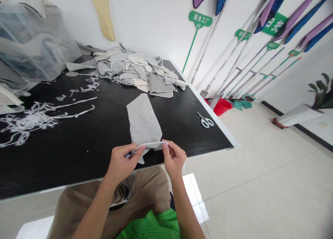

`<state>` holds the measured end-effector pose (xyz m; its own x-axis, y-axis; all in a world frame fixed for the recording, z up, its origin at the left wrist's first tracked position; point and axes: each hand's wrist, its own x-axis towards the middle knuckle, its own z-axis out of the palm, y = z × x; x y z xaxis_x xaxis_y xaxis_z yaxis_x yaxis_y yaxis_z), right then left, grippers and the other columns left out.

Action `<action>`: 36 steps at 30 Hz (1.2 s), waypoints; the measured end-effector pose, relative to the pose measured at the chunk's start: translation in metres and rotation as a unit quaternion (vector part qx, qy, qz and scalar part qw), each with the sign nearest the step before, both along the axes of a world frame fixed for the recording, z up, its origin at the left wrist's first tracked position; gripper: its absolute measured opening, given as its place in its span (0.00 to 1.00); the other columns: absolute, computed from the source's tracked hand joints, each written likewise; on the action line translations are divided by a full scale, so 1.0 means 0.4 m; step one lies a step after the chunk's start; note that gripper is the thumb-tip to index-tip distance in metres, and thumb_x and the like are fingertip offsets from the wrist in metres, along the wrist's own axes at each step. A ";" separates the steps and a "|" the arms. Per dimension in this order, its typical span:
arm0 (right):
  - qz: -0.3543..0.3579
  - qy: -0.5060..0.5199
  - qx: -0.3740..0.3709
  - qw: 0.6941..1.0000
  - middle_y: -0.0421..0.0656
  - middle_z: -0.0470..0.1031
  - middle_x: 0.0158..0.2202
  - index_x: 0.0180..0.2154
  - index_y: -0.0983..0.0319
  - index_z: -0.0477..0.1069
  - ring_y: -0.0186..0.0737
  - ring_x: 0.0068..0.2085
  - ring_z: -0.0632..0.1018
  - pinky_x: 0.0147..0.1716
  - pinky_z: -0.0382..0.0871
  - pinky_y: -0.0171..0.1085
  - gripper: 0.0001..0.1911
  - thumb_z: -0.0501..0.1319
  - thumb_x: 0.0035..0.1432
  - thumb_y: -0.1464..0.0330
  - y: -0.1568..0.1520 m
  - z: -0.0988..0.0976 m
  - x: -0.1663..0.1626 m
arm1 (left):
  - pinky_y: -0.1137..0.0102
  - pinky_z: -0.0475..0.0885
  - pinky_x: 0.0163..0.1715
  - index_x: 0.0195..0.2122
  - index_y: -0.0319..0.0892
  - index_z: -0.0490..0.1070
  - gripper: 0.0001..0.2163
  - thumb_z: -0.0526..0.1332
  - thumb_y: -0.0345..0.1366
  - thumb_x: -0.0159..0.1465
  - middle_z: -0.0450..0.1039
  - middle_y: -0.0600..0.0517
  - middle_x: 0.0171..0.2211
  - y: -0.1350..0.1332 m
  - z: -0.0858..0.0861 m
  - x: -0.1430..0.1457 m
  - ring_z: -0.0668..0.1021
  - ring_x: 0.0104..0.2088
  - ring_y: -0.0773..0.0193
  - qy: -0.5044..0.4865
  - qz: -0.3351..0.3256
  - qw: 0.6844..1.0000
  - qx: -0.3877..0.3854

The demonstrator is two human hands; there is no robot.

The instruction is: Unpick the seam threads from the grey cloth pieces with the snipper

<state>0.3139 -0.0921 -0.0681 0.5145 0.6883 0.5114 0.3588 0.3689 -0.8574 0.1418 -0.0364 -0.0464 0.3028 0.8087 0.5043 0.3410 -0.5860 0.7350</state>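
A grey cloth piece (143, 123) lies flat on the black table (78, 152), with its near end hanging toward me. My left hand (121, 162) is closed in a pinch on the left corner of the cloth's near hem. My right hand (174, 157) pinches the right corner. Between the two hands the hem is stretched into a straight band just above the table's front edge. A thin dark thing shows at my left fingertips; I cannot make out what it is.
White-handled scissors (205, 121) lie at the table's right side. A heap of grey and cream cloth pieces (135, 71) sits at the back. White trimmed strips (33, 117) are scattered on the left. Clear plastic bags (33, 41) stand far left. Mops (234, 65) lean on the wall beside a red bucket (222, 106).
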 end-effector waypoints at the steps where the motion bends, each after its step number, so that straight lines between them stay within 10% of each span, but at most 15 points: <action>1: 0.007 -0.002 -0.004 1.000 0.44 0.81 0.32 0.39 0.59 0.80 0.38 0.30 0.80 0.31 0.77 0.36 0.08 0.62 0.62 0.69 -0.002 -0.001 0.003 | 0.76 0.55 0.20 0.18 0.39 0.62 0.18 0.63 0.34 0.64 0.51 0.59 0.17 0.000 0.000 0.000 0.58 0.18 0.75 0.001 0.002 1.000 0.001; 36: 0.107 0.029 0.010 0.994 0.46 0.78 0.35 0.39 0.59 0.80 0.39 0.36 0.78 0.32 0.72 0.37 0.07 0.63 0.61 0.70 -0.002 0.023 0.023 | 0.76 0.56 0.19 0.20 0.39 0.66 0.18 0.60 0.40 0.65 0.53 0.58 0.18 0.007 -0.008 -0.003 0.60 0.19 0.73 0.035 -0.027 0.997 -0.070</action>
<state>0.3229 -0.0930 -0.0589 0.3870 0.7748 0.5000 0.2210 0.4485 -0.8660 0.1405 -0.0336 -0.0496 0.3783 0.8513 0.3637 0.3645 -0.4981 0.7868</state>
